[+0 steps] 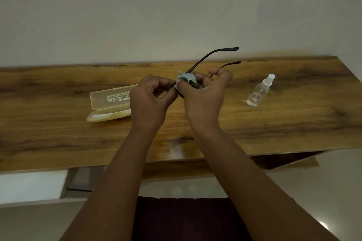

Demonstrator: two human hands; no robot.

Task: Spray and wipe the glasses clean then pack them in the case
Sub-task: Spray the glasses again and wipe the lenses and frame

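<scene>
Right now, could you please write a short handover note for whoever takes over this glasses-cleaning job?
Left hand: pinching the front of the glasses above the table.
Right hand: pressing the light blue cloth onto a lens; temples are unfolded, pointing away from the person.
Spray bottle: lying on the table to the right, untouched.
Case: open on the table to the left, partly hidden behind the left hand.
Done: wiping is under way; whether spraying happened cannot be told.
Left: finish wiping, fold the temples, place the glasses in the case, close it.
</scene>
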